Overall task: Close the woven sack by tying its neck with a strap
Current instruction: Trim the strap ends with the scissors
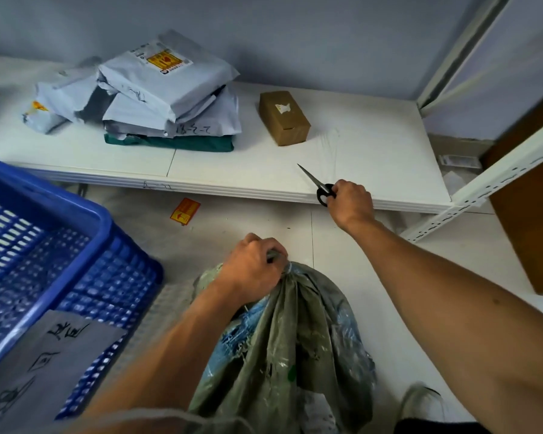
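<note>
Grey-green woven cloth of the sack (289,339) fills the 6 o'clock part of the view, standing on the pale floor (248,220). Its neck is gathered into a bunch, and the left hand (253,266) is curled tightly round this bunch from the 9 o'clock side. A thin pale band, probably the strap (287,268), shows on the neck just at 3 o'clock of the hand; whether it is knotted I cannot tell.

The right hand (353,200) is well apart, at 2 o'clock from the neck, by the front edge of the low white shelf (264,170). Its fingers are closed on the black handles of the scissors (317,183), with the blades pointing to 10 o'clock.

I think two things could go wrong. If the left hand relaxes while the band is loose, the bunch may spread and the band may slip off over the top. If the scissors come to the neck, the sharp point may nick the holding fingers or the cloth.
</note>
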### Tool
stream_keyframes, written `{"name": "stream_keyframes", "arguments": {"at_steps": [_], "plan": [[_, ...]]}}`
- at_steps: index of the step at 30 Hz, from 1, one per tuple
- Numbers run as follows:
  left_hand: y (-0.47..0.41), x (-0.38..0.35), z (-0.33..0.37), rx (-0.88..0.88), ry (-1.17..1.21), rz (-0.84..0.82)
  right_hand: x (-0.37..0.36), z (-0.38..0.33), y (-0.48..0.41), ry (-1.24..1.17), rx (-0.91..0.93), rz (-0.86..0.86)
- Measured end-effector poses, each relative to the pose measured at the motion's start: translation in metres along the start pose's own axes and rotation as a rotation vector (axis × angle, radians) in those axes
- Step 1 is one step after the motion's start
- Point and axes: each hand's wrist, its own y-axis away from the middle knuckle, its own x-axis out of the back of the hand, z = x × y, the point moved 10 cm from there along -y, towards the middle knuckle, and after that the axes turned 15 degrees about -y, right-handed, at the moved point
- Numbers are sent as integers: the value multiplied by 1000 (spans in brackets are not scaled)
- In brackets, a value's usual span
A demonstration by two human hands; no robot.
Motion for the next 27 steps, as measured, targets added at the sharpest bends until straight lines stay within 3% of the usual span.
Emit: {"name": "stream_keyframes", "arguments": {"at_steps": [9,20,24,27], "plan": [[-6,-13,16,-112,-73,-190,-27,0,-46,86,-55,-76],[-2,-7,17,-99,-190,-158,-14,-17,-57,123,-18,-199],[7,-1,16,-100,-327,-91,-6,-35,-27,103,108,-180],[18,6,16,-98,-405,-45,-14,-41,14,133,206,-258]]}}
